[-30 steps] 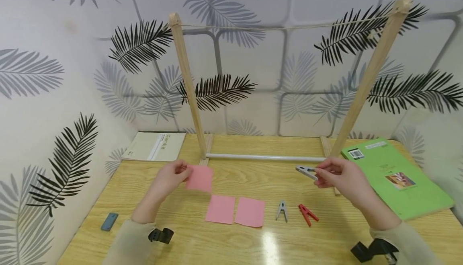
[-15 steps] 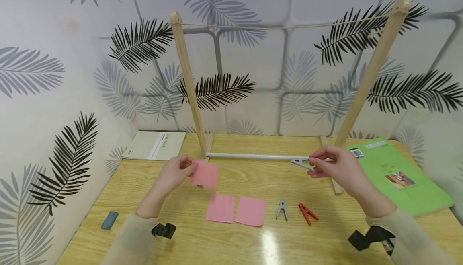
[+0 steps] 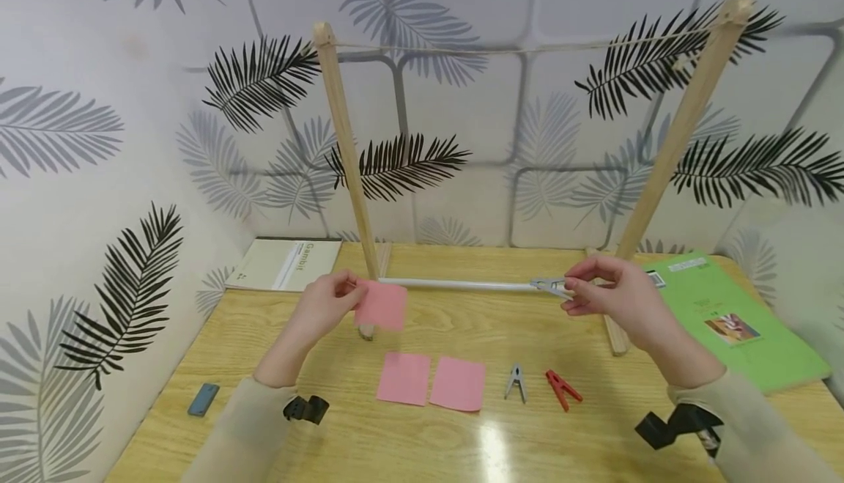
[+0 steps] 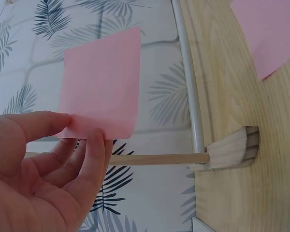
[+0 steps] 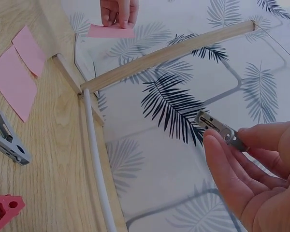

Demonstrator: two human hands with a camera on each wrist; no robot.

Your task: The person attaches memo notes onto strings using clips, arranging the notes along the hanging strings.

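My left hand (image 3: 325,305) pinches a pink paper square (image 3: 382,305) by its edge, thumb on one face and fingers on the other, in front of the left wooden post. In the left wrist view the sheet (image 4: 104,82) stands up flat from the fingertips. At the right, my right hand (image 3: 613,292) pinches a grey clothespin (image 3: 549,286) by its handle end, its tip pointing left. On the table between the hands lie two more pink squares (image 3: 404,378), a second grey clothespin (image 3: 516,382) and a red clothespin (image 3: 563,389).
A wooden frame with a left post (image 3: 346,131), a right post (image 3: 686,131), a string (image 3: 501,51) along its top and a white rod (image 3: 455,284) low down stands behind. A green book (image 3: 738,329), a pale notebook (image 3: 286,264) and a small blue object (image 3: 203,399) lie around.
The left hand has moved right and up with the pink paper. My right hand has risen a little with the grey clothespin. The things on the table lie as before.
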